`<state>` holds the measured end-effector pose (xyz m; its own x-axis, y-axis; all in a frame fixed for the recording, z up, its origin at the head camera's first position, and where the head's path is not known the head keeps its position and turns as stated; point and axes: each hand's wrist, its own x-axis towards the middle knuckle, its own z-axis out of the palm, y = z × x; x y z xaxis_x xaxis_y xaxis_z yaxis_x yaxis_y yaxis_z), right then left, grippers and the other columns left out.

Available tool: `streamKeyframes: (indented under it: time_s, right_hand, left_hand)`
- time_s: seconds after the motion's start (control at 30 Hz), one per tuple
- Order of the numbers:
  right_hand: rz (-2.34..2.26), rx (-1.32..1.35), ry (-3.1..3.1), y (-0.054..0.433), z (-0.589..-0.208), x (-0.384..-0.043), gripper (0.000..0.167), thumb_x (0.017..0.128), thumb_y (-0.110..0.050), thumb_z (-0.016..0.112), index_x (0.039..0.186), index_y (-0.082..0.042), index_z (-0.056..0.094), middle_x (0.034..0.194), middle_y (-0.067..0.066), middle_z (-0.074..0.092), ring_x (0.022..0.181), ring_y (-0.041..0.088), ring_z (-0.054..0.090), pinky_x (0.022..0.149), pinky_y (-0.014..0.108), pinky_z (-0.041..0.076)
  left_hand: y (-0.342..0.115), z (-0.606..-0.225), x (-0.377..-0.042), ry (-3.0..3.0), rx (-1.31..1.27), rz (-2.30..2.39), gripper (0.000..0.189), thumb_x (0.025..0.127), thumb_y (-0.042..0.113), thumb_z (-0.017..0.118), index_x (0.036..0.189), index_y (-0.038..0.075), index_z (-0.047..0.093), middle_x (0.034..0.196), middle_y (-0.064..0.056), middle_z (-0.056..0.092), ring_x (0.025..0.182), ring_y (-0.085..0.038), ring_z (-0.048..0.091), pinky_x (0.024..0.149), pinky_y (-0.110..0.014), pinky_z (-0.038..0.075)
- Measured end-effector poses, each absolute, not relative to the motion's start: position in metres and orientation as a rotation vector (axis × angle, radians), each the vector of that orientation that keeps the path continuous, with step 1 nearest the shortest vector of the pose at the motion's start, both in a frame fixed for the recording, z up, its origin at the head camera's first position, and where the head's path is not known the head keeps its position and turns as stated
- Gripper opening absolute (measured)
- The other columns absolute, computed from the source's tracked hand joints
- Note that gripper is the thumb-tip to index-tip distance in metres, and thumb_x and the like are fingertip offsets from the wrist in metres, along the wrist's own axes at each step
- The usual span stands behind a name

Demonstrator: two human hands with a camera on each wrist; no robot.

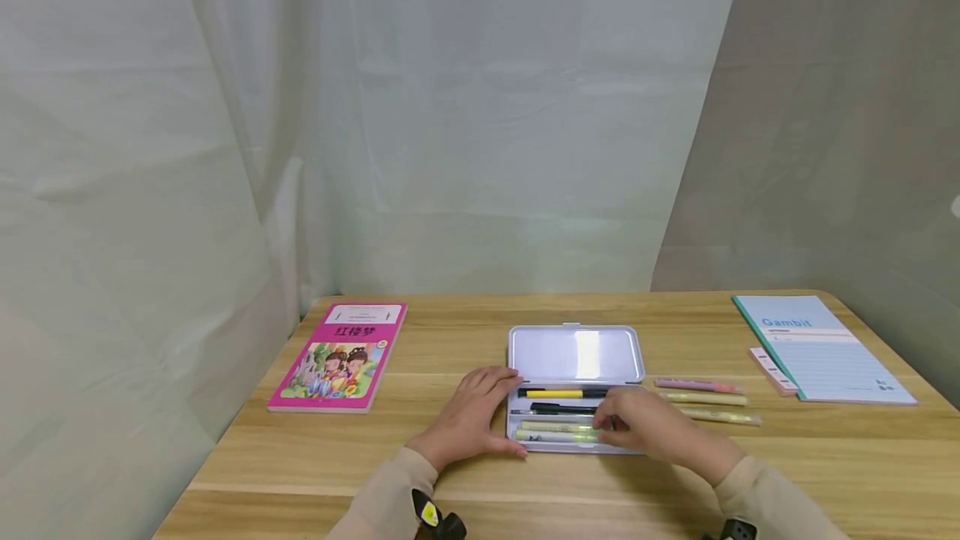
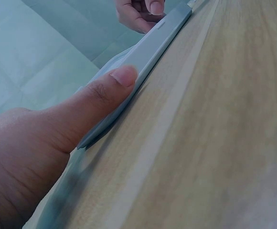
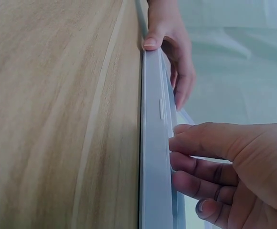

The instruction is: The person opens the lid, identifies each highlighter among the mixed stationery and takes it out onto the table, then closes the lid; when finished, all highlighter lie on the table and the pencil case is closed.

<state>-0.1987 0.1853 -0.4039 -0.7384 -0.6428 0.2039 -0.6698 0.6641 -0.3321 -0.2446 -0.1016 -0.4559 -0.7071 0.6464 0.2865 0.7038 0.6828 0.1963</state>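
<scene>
A white pencil case lies with its lid raised on the wooden table. My left hand grips its left end, thumb on the front wall, fingers by the back left corner. Over the case's right part is my right hand, its thumb and forefinger pinching at the right end of a pale yellow highlighter; the fingertips are partly hidden behind the front wall in the right wrist view. Inside the case also lie a white-and-green highlighter, a black pen and a yellow-and-black pen.
Right of the case lie a pink highlighter and two yellowish ones, a highlighter and another highlighter. A notebook overlaps a small pink-and-white item at far right. A pink book lies at left.
</scene>
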Motion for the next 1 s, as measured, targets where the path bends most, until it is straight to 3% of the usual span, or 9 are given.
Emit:
streamKeyframes:
  time_s: [0.37,1.0]
  right_hand:
    - [0.513,1.123,-2.821,0.1825,-0.406,-0.1968,0.009,0.076,-0.017,0.078,0.082,-0.014,0.073,0.072,-0.011,0.055,0.065,-0.004,0.045,0.056,0.012,0.039]
    - [0.481,1.056,-2.929,0.1758,-0.407,-0.1952,0.014,0.075,-0.016,0.079,0.077,-0.017,0.065,0.077,-0.01,0.054,0.07,-0.002,0.048,0.06,0.016,0.046]
  left_hand:
    - [-0.1007,-0.4537,-0.2435,-2.755,-1.074,-0.438,0.097,0.065,0.072,0.071,0.142,0.017,0.046,0.145,0.001,0.045,0.135,-0.02,0.039,0.119,-0.041,0.029]
    - [-0.1002,-0.4528,-0.2433,-2.741,-1.08,-0.449,0.097,0.064,0.07,0.073,0.14,0.017,0.047,0.144,0.0,0.046,0.135,-0.02,0.04,0.119,-0.041,0.028]
